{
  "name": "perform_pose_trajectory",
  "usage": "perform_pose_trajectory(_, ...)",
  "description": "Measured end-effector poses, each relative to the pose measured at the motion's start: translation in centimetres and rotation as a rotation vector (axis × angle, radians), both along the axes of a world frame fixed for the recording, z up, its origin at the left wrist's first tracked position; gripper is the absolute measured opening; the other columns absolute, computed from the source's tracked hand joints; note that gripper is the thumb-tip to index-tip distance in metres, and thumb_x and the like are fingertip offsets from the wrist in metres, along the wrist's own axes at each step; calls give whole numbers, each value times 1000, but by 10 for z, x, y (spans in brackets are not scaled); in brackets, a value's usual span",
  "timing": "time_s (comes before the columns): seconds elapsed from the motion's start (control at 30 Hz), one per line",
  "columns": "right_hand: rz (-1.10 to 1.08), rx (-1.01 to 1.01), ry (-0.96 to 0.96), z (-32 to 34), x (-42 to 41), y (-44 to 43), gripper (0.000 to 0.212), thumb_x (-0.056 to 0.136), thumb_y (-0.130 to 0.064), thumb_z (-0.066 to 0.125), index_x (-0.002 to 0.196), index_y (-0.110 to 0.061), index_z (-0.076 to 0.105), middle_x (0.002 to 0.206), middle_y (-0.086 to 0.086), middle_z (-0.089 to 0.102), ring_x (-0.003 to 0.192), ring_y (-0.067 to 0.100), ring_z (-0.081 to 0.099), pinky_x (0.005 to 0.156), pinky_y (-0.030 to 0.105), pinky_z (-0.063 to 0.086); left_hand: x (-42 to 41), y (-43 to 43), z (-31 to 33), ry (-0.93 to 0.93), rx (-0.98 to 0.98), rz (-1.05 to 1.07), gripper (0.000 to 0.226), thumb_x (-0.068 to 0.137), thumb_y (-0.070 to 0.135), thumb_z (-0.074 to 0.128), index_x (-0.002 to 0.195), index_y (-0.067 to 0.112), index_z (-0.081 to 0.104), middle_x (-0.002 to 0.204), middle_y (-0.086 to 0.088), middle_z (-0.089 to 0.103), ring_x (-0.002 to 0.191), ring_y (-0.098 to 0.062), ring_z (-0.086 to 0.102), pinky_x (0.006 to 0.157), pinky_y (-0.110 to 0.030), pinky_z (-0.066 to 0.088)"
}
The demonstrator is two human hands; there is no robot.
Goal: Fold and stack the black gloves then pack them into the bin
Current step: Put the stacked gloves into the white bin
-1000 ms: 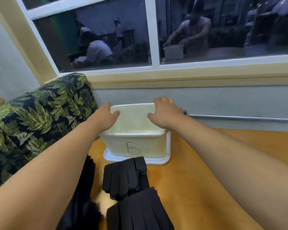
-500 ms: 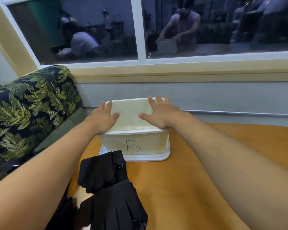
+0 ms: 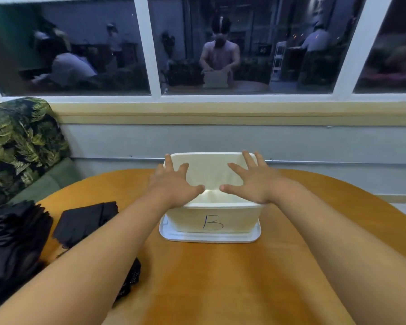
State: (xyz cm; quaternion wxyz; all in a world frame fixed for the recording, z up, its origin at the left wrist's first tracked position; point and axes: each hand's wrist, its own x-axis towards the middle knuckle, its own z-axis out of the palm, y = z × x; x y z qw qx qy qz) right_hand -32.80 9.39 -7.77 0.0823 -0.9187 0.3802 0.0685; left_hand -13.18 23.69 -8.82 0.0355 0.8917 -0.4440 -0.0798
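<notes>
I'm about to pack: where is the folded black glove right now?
The folded black glove lies on the left of the table in the head view, between the glove pile at the edge and the bin.

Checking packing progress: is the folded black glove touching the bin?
Apart. The head view shows bare table between the folded black glove and the bin.

2 bare hands, left and right — bare forearms.

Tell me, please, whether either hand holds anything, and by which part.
Nothing is held: the left hand and right hand are spread open over the bin.
</notes>
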Motion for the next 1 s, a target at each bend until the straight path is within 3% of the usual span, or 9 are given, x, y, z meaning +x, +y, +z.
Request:
perform_pose_trajectory(0.3, 65, 4, 92, 2, -59, 56, 102, 84, -99, 29, 168, -49, 3, 173, -2, -33, 159, 33, -33, 127, 64, 16, -64, 62, 0, 0, 75, 0, 86, 95, 80, 38, 168, 39, 15, 174, -10, -26, 163, -39, -2, 124, -56, 23)
perform_pose_trajectory(0.53, 112, -84, 146, 7, -71, 83, 96, 88, -96, 22, 168, -47, 2, 176, 4, -27, 162, 39, -22, 128, 66, 14, -81, 93, 3, 73, -45, 40, 70, 102, 67, 44, 162, 35, 29, 177, -10, -16, 163, -34, 1, 123, -56, 24)
perform_pose_trajectory(0.7, 76, -119, 106, 13, -60, 89, 86, 96, -87, 19, 169, -43, 12, 180, 6, -9, 164, 41, -4, 129, 64, 11, -74, 111, 13, 178, -241, -49, 56, 105, 54, 52, 158, 39, 38, 179, 4, 6, 164, -16, -10, 130, -49, 7)
perform_pose_trajectory(0.87, 207, -178, -80, 30, -32, 119, 71, 103, -75, 32, 164, -38, 31, 173, -5, 28, 159, 28, 24, 124, 53, 33, -44, 164, 28, 138, -442, -80, 41, 109, 39, 49, 149, 31, 50, 166, 10, 36, 161, -14, 13, 129, -40, 21)
perform_pose_trajectory(1.0, 310, -119, -191, 48, 16, 156, 63, 105, -71, 35, 158, -39, 44, 163, -8, 45, 148, 21, 41, 117, 47, 42, -14, 221, 29, 116, -444, 36, 35, 110, 30, 48, 145, 31, 55, 153, 11, 48, 151, -15, 31, 114, -29, 29)
